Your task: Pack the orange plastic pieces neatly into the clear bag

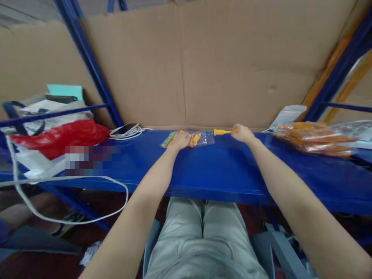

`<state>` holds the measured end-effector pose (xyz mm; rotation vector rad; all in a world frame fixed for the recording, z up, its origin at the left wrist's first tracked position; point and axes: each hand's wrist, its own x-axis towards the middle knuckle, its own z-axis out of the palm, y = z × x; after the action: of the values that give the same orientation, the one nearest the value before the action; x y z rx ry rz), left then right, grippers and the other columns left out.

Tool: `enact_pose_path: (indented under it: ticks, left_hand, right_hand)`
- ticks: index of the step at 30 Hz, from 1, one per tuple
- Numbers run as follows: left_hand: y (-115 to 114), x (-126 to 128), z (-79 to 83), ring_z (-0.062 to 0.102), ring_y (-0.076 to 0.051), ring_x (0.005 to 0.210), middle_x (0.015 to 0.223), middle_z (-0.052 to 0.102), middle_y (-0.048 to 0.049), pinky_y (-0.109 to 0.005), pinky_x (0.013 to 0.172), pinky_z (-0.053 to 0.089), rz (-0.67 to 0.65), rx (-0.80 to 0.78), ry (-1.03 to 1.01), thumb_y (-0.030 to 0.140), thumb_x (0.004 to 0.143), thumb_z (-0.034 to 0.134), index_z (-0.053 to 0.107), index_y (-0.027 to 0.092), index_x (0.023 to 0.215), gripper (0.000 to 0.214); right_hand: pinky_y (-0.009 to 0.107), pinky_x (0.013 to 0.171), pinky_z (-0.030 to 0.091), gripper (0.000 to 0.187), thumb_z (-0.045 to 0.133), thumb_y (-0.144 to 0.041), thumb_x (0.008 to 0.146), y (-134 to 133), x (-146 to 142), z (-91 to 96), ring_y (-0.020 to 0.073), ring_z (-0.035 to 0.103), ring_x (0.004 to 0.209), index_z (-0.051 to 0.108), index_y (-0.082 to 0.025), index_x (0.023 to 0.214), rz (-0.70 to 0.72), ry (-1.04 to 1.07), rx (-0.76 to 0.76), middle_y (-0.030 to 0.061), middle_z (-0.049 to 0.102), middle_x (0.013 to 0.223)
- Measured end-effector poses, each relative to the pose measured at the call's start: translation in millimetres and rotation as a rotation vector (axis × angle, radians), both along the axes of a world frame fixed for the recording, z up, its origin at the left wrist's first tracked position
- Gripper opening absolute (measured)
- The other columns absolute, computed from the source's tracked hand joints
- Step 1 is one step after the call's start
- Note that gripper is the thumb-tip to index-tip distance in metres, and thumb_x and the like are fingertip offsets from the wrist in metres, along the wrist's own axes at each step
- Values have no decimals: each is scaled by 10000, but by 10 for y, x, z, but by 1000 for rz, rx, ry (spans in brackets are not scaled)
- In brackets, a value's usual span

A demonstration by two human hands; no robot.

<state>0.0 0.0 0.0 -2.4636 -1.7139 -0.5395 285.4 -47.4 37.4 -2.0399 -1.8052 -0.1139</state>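
On the blue tabletop lies a small clear plastic bag (206, 138) with a colourful label end and orange pieces inside. My left hand (180, 140) is on top of it, fingers bent down against the plastic and partly hiding the contents. To the right, my right hand (243, 133) grips one end of a yellow-orange plastic stick (223, 131). Its flared end points left, close to the right edge of the bag. The exact kind of the stick is too small to tell.
A pile of bagged orange pieces (314, 137) lies at the right. At the left are a red plastic bag (69, 135), a phone (125, 129) and a coiled white cable (130, 133). Cardboard (226, 66) lines the back between blue posts (93, 66).
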Motion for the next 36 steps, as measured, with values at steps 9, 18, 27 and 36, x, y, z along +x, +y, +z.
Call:
enact_pose_path:
  ticks: [9,18,27,36]
  left_hand:
    - [0,6,11,476,-196,1193,1234,583,-86,-331,1029,293,-9,23,-12,259,935,221,619,159,1090,439]
    - [-185,52,138,485,-283,1177,1215,581,-157,-511,1041,229,274,76,-305,273,916,314,591,139,1095,356]
    - [-90,4,134,542,-251,1120,1180,592,-196,-310,906,389,312,-9,-382,282,931,282,567,87,1107,388]
    - [-154,50,192,554,-216,1112,1174,611,-156,-270,888,396,268,-51,-459,261,938,296,578,94,1123,376]
  right_hand:
    - [317,754,459,323,531,-244,764,-98,-238,61,251,610,953,589,-203,1078,23,-41,8,115,653,1025]
    - [321,765,462,319,546,-248,759,-128,-361,53,242,614,945,601,-203,1070,18,-54,17,112,656,1008]
    - [355,790,471,329,528,-258,765,-179,-522,45,264,619,965,622,-208,1076,23,-82,16,120,663,1009]
    - [357,812,473,343,533,-244,749,-204,-626,41,266,620,986,639,-214,1074,42,-62,17,113,669,1025]
